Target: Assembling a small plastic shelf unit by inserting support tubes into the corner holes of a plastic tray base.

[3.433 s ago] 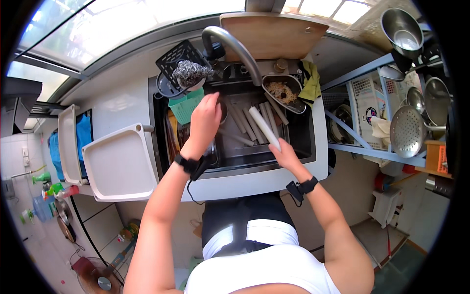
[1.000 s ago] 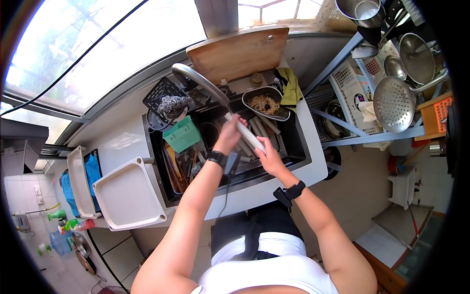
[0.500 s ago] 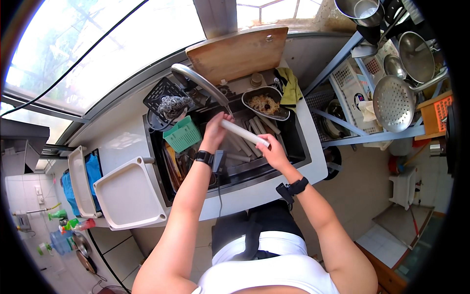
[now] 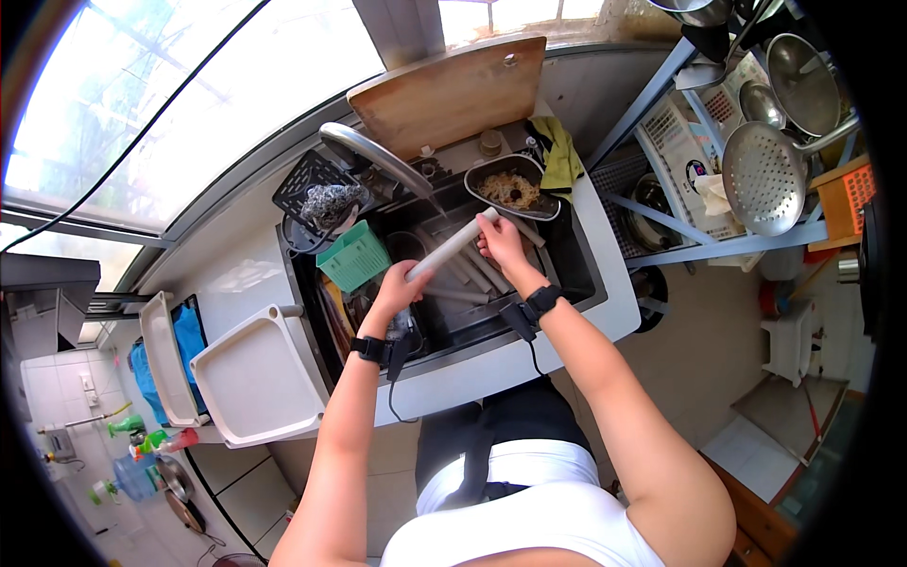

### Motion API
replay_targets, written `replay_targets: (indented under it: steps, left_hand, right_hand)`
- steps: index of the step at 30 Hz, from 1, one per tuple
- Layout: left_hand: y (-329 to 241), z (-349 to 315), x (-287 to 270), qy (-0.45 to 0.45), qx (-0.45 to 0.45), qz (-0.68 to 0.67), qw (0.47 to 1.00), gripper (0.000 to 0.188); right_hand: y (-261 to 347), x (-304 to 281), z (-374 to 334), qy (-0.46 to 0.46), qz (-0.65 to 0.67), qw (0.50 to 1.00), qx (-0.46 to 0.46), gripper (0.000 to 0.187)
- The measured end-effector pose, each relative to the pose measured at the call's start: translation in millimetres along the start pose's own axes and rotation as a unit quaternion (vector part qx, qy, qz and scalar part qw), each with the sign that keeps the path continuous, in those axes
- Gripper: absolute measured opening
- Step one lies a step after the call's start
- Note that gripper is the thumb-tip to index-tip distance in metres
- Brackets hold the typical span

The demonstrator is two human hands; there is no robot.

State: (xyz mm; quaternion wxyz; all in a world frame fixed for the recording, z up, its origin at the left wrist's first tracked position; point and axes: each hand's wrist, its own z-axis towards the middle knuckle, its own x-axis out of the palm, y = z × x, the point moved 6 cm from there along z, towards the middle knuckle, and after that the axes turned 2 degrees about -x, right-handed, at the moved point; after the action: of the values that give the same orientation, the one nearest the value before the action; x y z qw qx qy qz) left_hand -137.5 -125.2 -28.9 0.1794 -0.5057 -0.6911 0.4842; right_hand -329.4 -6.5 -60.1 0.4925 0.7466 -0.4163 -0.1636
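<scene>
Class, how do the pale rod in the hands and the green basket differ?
The pale rod is long and slim; the green basket is wide and boxy. The pale rod is whitish, the green basket plainly green. The left hand and right hand grip the pale rod; neither holds the green basket. Both are at the sink.

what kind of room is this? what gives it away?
Looks like a kitchen, probably a home one: a sink with a curved faucet, a wooden board, likely for cutting, propped behind it, and a metal skimmer hanging at the right.
</scene>
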Motion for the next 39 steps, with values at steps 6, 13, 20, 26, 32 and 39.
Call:
replay_targets:
  steps: [6, 13, 20, 26, 32, 39]
  left_hand:
    - [6.1, -14.8, -2.9, -0.083, 0.062, 0.115, 0.988, 0.032]
    - [4.3, -33.4, 3.8, -0.143, 0.114, 0.23, 0.956, 0.042]
    - [3.4, -53.1, 1.6, -0.127, 0.073, 0.194, 0.97, 0.036]
    - [5.9, -73.4, -5.2, -0.122, 0.062, 0.179, 0.974, 0.034]
    - [10.5, -87.2, -15.9, -0.136, 0.033, 0.156, 0.978, 0.029]
    - [31.0, -66.6, -21.5, -0.201, 0.088, 0.122, 0.968, 0.028]
  right_hand:
    - [-17.5, 43.7, -9.6, 0.046, -0.019, 0.999, 0.017, 0.034]
    - [-45.2, 71.5, -24.3, 0.1, -0.063, 0.991, 0.068, 0.036]
    - [-37.3, 75.4, -7.4, 0.126, -0.077, 0.989, 0.021, 0.042]
    - [-32.3, 57.2, 15.9, 0.043, -0.088, 0.995, -0.027, 0.038]
    - [-29.1, 32.9, 27.2, 0.033, -0.103, 0.994, -0.03, 0.034]
    - [-26.6, 46.9, -0.6, 0.066, -0.05, 0.997, 0.011, 0.032]
